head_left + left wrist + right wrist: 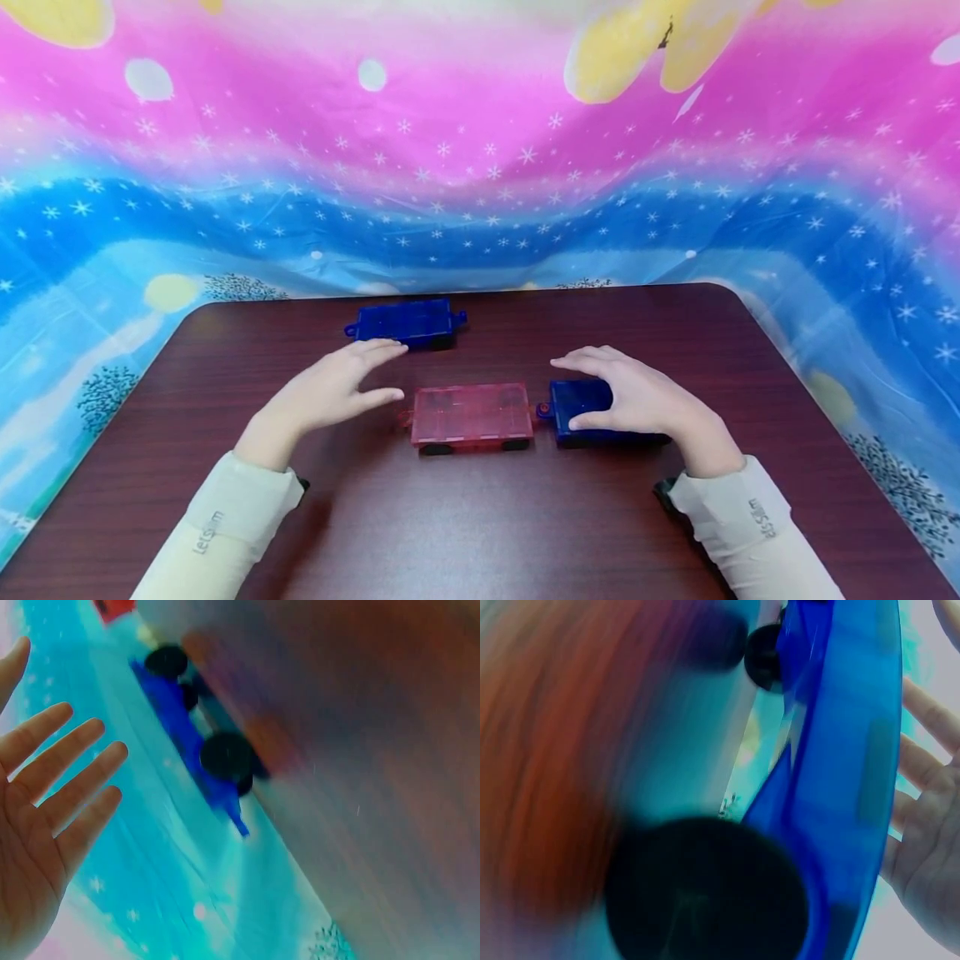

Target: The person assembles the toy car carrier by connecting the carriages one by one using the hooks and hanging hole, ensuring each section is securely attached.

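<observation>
A pink, blue and yellow plastic backdrop sheet (480,167) printed with white stars hangs behind and spills down around a dark reddish-brown wood-grain worktop (480,517) with rounded far corners.

On the worktop, near its middle, sits a translucent pink rectangular plastic wagon chassis (471,414) on small black wheels. Just to its right, end to end and joined or nearly joined at the small coupling tabs, stands a translucent dark blue plastic wagon chassis (581,410). A second dark blue wagon chassis (406,322) of the same kind lies well apart, toward the far edge, with a tab at each end.

The person's right hand (637,400) rests on top of the near blue chassis, covering its right part; the fingers (581,361) lie fairly straight over the top and the thumb presses against the near side. The right wrist view shows that chassis (847,772) very close, with one black wheel (705,892) blurred.

The left hand (330,390) hovers just left of the pink chassis, fingers (71,769) spread wide and straight, holding nothing; its fingertips are near the far blue chassis (191,746).
</observation>
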The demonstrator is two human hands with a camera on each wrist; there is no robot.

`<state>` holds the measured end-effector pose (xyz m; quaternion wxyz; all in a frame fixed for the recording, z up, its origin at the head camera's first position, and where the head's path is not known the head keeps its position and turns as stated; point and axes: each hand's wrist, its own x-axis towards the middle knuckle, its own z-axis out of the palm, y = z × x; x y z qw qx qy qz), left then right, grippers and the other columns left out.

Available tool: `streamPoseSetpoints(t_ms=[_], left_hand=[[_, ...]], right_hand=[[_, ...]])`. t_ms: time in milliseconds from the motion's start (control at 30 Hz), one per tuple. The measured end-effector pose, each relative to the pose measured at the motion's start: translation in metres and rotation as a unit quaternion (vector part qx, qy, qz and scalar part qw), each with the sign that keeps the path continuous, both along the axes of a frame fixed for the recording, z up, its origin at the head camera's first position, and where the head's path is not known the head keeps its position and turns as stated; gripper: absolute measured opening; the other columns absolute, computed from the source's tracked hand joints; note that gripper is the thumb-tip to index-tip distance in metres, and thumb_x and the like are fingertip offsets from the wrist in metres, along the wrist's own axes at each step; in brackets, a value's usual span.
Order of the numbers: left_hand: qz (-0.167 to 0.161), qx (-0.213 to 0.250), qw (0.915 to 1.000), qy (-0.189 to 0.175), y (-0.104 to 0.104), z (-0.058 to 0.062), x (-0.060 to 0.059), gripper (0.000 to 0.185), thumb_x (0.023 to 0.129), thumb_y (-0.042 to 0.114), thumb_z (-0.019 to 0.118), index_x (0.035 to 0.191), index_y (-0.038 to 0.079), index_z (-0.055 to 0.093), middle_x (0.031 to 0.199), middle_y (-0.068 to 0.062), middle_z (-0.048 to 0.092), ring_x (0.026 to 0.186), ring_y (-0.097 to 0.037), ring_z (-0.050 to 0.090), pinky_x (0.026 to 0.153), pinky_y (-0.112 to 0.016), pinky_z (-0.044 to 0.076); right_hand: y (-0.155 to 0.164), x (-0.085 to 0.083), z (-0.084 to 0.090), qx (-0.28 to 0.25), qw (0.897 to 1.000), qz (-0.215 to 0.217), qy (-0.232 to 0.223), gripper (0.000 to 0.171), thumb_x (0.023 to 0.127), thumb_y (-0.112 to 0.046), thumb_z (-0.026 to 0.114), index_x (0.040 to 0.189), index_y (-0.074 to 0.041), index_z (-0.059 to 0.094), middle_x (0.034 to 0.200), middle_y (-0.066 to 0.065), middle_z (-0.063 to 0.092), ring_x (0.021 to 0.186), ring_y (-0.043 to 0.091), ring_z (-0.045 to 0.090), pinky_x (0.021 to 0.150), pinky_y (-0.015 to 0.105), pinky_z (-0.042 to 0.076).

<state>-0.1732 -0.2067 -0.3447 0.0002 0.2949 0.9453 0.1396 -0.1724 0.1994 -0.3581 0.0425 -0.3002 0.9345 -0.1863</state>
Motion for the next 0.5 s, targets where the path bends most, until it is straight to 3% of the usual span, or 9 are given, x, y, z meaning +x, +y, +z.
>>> streamPoseSetpoints(t_ms=[333,400,500], left_hand=[[0.037,0.001,0.9991,-0.021,-0.022,0.006,-0.038,0.065,0.087,0.041,0.061,0.140,0.010,0.041,0.142,-0.014,0.042,0.131,-0.033,0.038,0.105,-0.052,0.032],[0.039,0.000,0.9990,-0.021,-0.024,0.005,-0.045,0.065,0.087,0.040,0.062,0.140,0.010,0.040,0.142,-0.015,0.041,0.120,-0.032,0.049,0.103,-0.051,0.036],[0.042,0.003,0.9989,-0.021,-0.024,0.002,-0.057,0.067,0.086,0.038,0.063,0.141,0.009,0.039,0.143,-0.015,0.039,0.119,-0.032,0.049,0.103,-0.051,0.035]], right_hand=[[-0.033,-0.007,0.002,-0.006,0.999,0.039,-0.017,0.073,0.073,-0.053,0.072,0.138,-0.035,0.042,0.140,-0.006,0.042,0.127,0.017,0.040,0.099,0.046,0.041],[-0.040,-0.008,0.003,-0.008,0.999,0.047,-0.023,0.073,0.073,-0.053,0.071,0.138,-0.035,0.042,0.141,-0.007,0.042,0.129,0.017,0.039,0.100,0.046,0.040],[-0.049,-0.010,0.005,-0.010,0.998,0.059,-0.029,0.073,0.074,-0.053,0.071,0.138,-0.034,0.042,0.141,-0.007,0.041,0.130,0.016,0.038,0.102,0.046,0.039]])
